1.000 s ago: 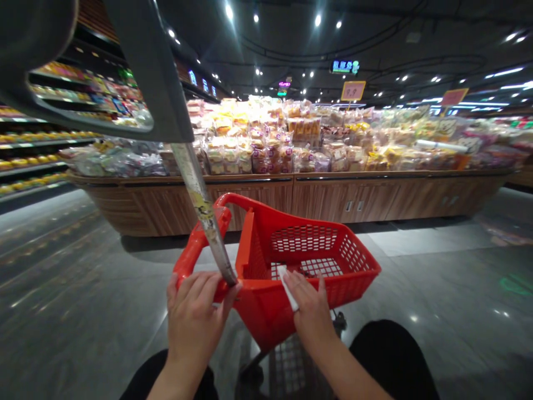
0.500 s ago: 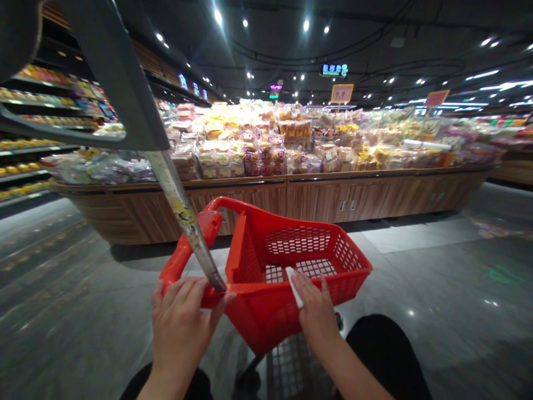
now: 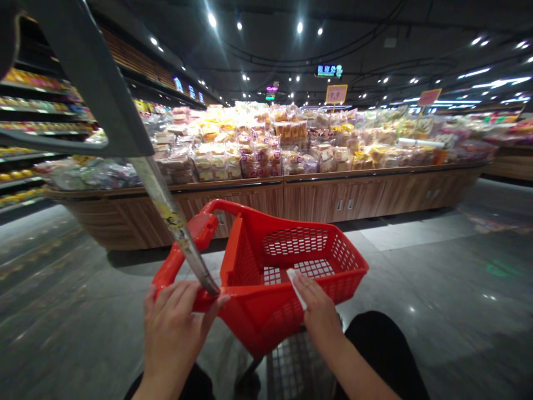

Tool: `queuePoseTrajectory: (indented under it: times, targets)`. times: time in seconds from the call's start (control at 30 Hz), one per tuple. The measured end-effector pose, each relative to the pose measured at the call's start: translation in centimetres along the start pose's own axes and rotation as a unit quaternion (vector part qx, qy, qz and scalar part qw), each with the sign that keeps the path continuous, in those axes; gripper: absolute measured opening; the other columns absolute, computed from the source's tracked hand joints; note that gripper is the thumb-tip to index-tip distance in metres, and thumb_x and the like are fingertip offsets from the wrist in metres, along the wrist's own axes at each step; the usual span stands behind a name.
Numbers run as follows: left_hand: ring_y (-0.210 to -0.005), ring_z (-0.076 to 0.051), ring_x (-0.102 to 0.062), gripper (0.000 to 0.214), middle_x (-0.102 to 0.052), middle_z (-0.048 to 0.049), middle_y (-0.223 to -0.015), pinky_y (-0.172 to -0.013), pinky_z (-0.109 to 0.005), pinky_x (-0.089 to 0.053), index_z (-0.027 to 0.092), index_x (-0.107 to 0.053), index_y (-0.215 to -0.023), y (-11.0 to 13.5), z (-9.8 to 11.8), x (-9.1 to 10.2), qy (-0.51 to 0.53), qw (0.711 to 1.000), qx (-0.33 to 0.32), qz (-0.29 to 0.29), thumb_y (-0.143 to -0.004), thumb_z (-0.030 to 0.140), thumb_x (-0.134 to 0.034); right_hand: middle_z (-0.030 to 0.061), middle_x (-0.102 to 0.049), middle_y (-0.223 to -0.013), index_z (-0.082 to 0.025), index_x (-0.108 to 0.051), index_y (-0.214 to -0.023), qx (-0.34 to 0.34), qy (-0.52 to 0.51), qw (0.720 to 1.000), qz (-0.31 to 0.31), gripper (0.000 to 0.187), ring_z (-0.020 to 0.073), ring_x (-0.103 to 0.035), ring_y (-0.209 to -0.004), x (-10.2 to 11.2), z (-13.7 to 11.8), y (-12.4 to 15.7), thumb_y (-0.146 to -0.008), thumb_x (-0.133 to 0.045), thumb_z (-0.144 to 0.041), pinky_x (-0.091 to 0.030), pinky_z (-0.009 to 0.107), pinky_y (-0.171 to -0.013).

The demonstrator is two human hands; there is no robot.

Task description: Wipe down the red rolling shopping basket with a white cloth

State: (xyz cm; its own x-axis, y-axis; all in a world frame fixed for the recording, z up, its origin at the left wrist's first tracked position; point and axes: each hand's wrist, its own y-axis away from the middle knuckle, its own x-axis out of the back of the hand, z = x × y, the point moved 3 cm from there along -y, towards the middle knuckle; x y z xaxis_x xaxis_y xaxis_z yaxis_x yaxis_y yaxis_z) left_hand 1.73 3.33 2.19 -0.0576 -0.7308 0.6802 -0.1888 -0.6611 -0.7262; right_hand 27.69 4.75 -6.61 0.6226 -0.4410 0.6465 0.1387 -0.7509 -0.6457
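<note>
Bagged pastries (image 3: 250,150) heaped on a wooden display counter (image 3: 366,195), a price sign (image 3: 336,94) above

Left hand (image 3: 171,333) grips red shopping basket (image 3: 260,328); right (image 3: 320,311) rests.

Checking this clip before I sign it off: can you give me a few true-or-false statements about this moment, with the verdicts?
1. The left hand holds the handle of the red basket. True.
2. The right hand grips a bottle. False: it rests on the basket's rim, with a white strip at its fingers.
3. A wooden-fronted counter ahead is piled with packaged food. True.
4. The floor is carpeted. False: it is shiny grey tile.
</note>
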Motion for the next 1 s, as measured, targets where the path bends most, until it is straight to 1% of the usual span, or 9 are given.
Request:
queuePoseTrajectory:
  times: [0.07,0.23,0.3,0.4,0.57,0.63,0.8,0.9,1.0]
  targets:
    - [-0.096,-0.028,-0.056,0.036,-0.066,-0.008,-0.092,-0.105,-0.051,-0.024,0.019,-0.059,-0.088,0.0,0.0,0.1,0.001,1.0,0.002,0.0,-0.078,0.053,-0.055,0.0061,-0.053,-0.131,-0.015,-0.05,-0.13,-0.006,0.005,1.0,0.009,0.078,0.0165,-0.045,-0.125,-0.3,-0.1,0.1,-0.059,-0.029,0.009,-0.041,0.04,-0.105]
    - [-0.096,-0.028,-0.055,0.034,-0.065,-0.0089,-0.091,-0.105,-0.051,-0.025,0.019,-0.057,-0.088,-0.1,-0.1,0.1,0.002,1.0,-0.003,0.007,-0.081,0.051,-0.05,0.0083,-0.043,-0.14,-0.011,-0.04,-0.137,0.049,-0.011,0.998,-0.04,0.081,0.0189,-0.034,-0.133,-1.9,-5.1,-0.6,-0.059,-0.033,0.008,-0.037,0.038,-0.108]
    - [-0.096,-0.029,-0.055,0.033,-0.065,-0.0098,-0.091,-0.104,-0.051,-0.026,0.019,-0.057,-0.087,-0.1,-0.2,0.1,-0.002,1.0,-0.007,0.009,-0.081,0.05,-0.049,0.0081,-0.039,-0.142,-0.012,-0.035,-0.139,0.067,-0.007,0.996,-0.06,0.081,0.0189,-0.031,-0.134,-2.0,-5.7,-0.6,-0.06,-0.033,0.008,-0.036,0.038,-0.108]
    - [-0.096,-0.03,-0.055,0.034,-0.065,-0.0107,-0.092,-0.102,-0.051,-0.027,0.018,-0.057,-0.087,-0.2,-0.4,0.0,-0.002,1.0,-0.011,0.008,-0.081,0.05,-0.048,0.0064,-0.038,-0.143,-0.015,-0.031,-0.141,0.062,0.013,0.997,-0.049,0.081,0.0178,-0.029,-0.135,-1.2,-3.4,0.0,-0.064,-0.031,0.01,-0.036,0.038,-0.108]
    - [-0.093,-0.031,-0.057,0.037,-0.065,-0.0118,-0.089,-0.101,-0.053,-0.029,0.017,-0.057,-0.088,-0.3,-0.3,0.2,-0.001,1.0,-0.02,0.017,-0.081,0.052,-0.047,0.0085,-0.046,-0.137,-0.015,-0.037,-0.138,-0.026,0.074,0.997,-0.007,0.078,0.0199,-0.039,-0.13,0.2,1.6,1.0,-0.065,-0.029,0.011,-0.041,0.043,-0.104]
    - [-0.092,-0.03,-0.057,0.036,-0.065,-0.0115,-0.088,-0.1,-0.053,-0.03,0.018,-0.057,-0.088,-0.3,-0.3,0.3,-0.002,1.0,-0.022,0.019,-0.081,0.051,-0.047,0.0099,-0.048,-0.135,-0.013,-0.04,-0.137,-0.03,0.087,0.996,-0.006,0.076,0.0215,-0.04,-0.129,-0.2,1.1,1.0,-0.065,-0.03,0.01,-0.041,0.043,-0.104]
    - [-0.093,-0.031,-0.058,0.039,-0.065,-0.0112,-0.09,-0.1,-0.053,-0.03,0.019,-0.056,-0.087,-0.3,-0.4,0.3,0.003,1.0,-0.009,0.014,-0.082,0.055,-0.043,0.0114,-0.044,-0.139,-0.009,-0.039,-0.137,0.034,0.067,0.996,-0.047,0.071,0.0212,-0.034,-0.132,-1.5,-2.3,0.5,-0.068,-0.032,0.009,-0.039,0.04,-0.105]
    - [-0.09,-0.03,-0.058,0.043,-0.065,-0.01,-0.087,-0.1,-0.053,-0.03,0.02,-0.057,-0.085,-0.5,-0.6,0.4,0.008,1.0,-0.008,0.019,-0.081,0.06,-0.041,0.0082,-0.043,-0.14,-0.012,-0.037,-0.138,0.021,0.061,0.997,-0.038,0.071,0.0182,-0.034,-0.132,-0.7,-0.9,0.8,-0.071,-0.031,0.009,-0.037,0.038,-0.107]
    - [-0.088,-0.029,-0.059,0.045,-0.065,-0.0092,-0.085,-0.099,-0.052,-0.031,0.021,-0.057,-0.083,-0.6,-0.8,0.4,0.009,0.999,-0.015,0.03,-0.081,0.063,-0.039,0.005,-0.046,-0.138,-0.017,-0.037,-0.139,-0.037,0.074,0.996,-0.019,0.077,0.016,-0.037,-0.131,0.2,1.9,1.4,-0.067,-0.028,0.011,-0.038,0.038,-0.106]
